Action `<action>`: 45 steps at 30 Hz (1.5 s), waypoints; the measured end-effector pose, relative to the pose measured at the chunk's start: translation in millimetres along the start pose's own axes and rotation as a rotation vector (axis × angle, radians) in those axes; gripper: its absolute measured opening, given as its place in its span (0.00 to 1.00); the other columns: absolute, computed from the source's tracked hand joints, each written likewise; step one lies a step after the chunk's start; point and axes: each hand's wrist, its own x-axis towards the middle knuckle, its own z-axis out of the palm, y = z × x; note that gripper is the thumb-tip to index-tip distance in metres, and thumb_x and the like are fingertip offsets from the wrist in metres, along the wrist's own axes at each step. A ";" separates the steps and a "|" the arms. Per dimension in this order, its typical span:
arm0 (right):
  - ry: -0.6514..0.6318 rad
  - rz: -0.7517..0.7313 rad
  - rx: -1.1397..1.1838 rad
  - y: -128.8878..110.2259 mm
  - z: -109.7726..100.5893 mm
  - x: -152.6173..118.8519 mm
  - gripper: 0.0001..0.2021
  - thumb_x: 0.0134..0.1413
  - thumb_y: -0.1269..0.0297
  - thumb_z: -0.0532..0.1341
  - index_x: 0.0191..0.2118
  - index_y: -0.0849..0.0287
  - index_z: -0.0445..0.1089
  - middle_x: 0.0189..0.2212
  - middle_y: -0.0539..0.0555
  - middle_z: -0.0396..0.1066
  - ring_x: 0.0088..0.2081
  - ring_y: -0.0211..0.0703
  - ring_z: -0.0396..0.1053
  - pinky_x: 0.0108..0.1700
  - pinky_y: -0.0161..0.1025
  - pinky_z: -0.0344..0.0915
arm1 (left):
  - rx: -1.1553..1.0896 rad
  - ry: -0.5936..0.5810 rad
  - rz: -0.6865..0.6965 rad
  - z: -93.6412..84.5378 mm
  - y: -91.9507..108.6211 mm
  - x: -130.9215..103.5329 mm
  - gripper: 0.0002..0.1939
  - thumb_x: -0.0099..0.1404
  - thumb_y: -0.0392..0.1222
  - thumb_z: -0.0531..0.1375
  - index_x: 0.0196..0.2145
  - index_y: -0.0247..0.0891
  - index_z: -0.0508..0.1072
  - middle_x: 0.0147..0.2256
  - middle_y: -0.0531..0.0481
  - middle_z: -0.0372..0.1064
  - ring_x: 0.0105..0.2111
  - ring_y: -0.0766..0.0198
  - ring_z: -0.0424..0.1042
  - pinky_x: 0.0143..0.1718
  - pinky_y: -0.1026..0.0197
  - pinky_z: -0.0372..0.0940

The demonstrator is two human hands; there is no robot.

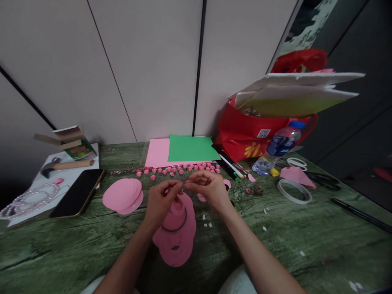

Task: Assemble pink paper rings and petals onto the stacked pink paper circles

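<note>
Two hands are held together over the table: the left hand [162,200] and right hand [208,188] are pinched on a tiny pink piece [183,186] above stacked pink paper circles [177,232]. Rolling seems underway; a steady pinch is needed next. Finished pink beads [180,168] are lined up farther off.

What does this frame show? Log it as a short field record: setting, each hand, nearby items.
setting: green wood-grain table against pale wall panels
left hand: fingertips pinched, meeting the right hand; what they pinch is too small to tell
right hand: pinching at the same spot
below hands: pink paper circles
behind hands: row of small pink rolled pieces
left side: phone, hammer
right side: tape roll, water bottle, red bag
</note>
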 end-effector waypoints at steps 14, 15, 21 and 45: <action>-0.086 0.026 -0.042 0.8 -3.1 -0.2 0.08 0.33 0.64 0.68 0.26 0.59 0.75 0.25 0.51 0.75 0.27 0.39 0.71 0.33 0.36 0.67 | -0.002 0.027 0.015 -0.2 2.2 -0.7 0.10 0.54 0.45 0.60 0.27 0.34 0.73 0.22 0.53 0.68 0.19 0.69 0.66 0.21 0.67 0.63; -0.089 0.022 -0.038 1.0 -3.1 -0.1 0.09 0.34 0.64 0.68 0.27 0.59 0.75 0.26 0.52 0.76 0.28 0.40 0.72 0.34 0.37 0.68 | -0.012 0.028 0.016 -0.3 2.4 -0.5 0.10 0.54 0.44 0.60 0.28 0.34 0.73 0.22 0.53 0.68 0.19 0.69 0.66 0.21 0.67 0.63; -0.066 -0.028 -0.048 0.7 -3.3 0.8 0.08 0.35 0.64 0.67 0.28 0.58 0.75 0.28 0.52 0.76 0.30 0.41 0.73 0.36 0.39 0.69 | -0.046 0.028 0.020 1.0 3.1 -0.5 0.09 0.53 0.44 0.61 0.29 0.35 0.74 0.21 0.53 0.68 0.19 0.69 0.67 0.21 0.67 0.62; 0.082 -0.054 -0.153 -6.0 -0.4 -0.4 0.05 0.32 0.66 0.68 0.22 0.59 0.73 0.19 0.50 0.73 0.23 0.40 0.70 0.29 0.37 0.67 | 0.532 0.181 0.269 0.1 -5.3 -2.5 0.12 0.62 0.45 0.52 0.35 0.39 0.73 0.36 0.48 0.73 0.35 0.61 0.70 0.33 0.63 0.64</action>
